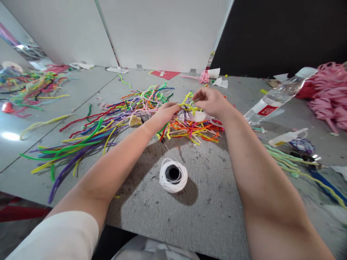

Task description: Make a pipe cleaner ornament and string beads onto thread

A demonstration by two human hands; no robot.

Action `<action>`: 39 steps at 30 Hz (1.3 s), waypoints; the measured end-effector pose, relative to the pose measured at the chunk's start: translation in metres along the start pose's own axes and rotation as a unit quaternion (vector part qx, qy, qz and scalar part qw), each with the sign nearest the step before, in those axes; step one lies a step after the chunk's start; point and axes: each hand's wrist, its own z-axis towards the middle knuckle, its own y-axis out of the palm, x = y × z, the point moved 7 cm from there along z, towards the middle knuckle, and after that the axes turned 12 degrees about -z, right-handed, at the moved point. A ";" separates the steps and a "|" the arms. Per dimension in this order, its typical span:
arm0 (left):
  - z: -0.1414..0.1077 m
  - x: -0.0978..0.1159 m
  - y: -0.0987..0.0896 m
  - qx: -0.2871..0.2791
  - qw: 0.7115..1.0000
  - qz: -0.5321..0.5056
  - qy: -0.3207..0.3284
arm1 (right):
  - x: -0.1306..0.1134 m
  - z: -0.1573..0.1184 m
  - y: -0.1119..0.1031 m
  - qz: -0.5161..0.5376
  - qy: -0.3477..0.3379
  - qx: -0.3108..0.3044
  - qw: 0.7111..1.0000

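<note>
One left hand (166, 112): pinching yellow pipe-cleaner piece (189, 108) beyond white string spool (169, 185).
Right hand (213, 103): curled at the piece's right side, beyond and right of spool; cannot tell whether gripping.
Loose pipe cleaners (146, 103): heaped beyond spool, fanned out to its left.
Bottle (268, 108): beyond and right of spool.
Pink strips (329, 97): farther right of spool, bunched.

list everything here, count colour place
pipe cleaners: many, mixed colours, across table
yellow stems: several, yellow, between hands
string spool: one, white, near centre
drink bottle: one, clear, right
pink strips: many, pink, far right
squeeze bottle: one, whitish, right
blue strap: one, blue, right
red paper: one, red, back
paper scraps: several, white, back
table: one, grey, underneath
panels: several, white and black, behind
left hand: one, bare, centre
right hand: one, bare, beside it
</note>
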 end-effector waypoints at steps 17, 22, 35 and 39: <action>0.001 0.011 0.002 -0.065 0.995 0.017 0.072 | -0.029 -0.006 0.028 -0.105 -0.154 -0.017 0.982; 0.003 0.009 0.001 -0.062 0.995 0.025 0.073 | -0.028 -0.008 0.024 -0.101 -0.131 -0.052 0.985; 0.004 0.012 -0.002 -0.070 0.994 0.030 0.078 | -0.035 -0.012 0.017 -0.052 -0.128 -0.030 0.990; 0.004 0.011 0.000 -0.067 0.994 0.037 0.074 | -0.036 -0.013 0.015 -0.053 -0.134 -0.020 0.989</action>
